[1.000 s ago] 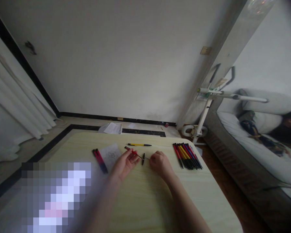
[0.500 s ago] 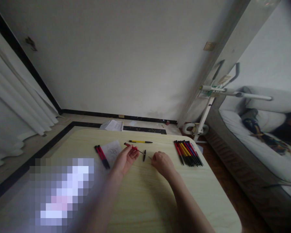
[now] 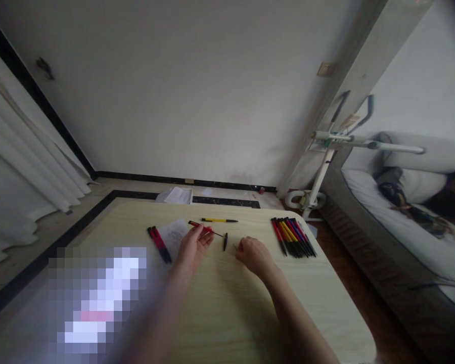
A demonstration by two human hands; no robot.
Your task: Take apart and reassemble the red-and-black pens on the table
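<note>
My left hand [image 3: 193, 247] is closed on a red pen barrel [image 3: 207, 228], from which a thin dark refill sticks out to the right. Just beyond the refill's tip, a short black pen piece [image 3: 225, 241] lies on the table. To the right of that piece, my right hand [image 3: 252, 252] is closed, with a tiny thin thing at its fingertips, too small to name. A yellow pen [image 3: 220, 220] with a black tip lies crosswise behind both hands. Two red and black pens [image 3: 160, 245] rest left of my left hand, partly over a sheet of paper [image 3: 173, 232] with a drawing.
On the right of the wooden table [image 3: 227, 313] lies a row of several red, yellow and blue pens [image 3: 292, 237]. A blurred-out bright patch [image 3: 106, 293] covers the left side. White exercise equipment [image 3: 322, 172] and a bed [image 3: 402, 222] with a person on it stand beyond.
My left hand has moved slightly left with the red barrel and refill, so the refill's tip is now a little farther from the black piece. My right hand has barely moved.
</note>
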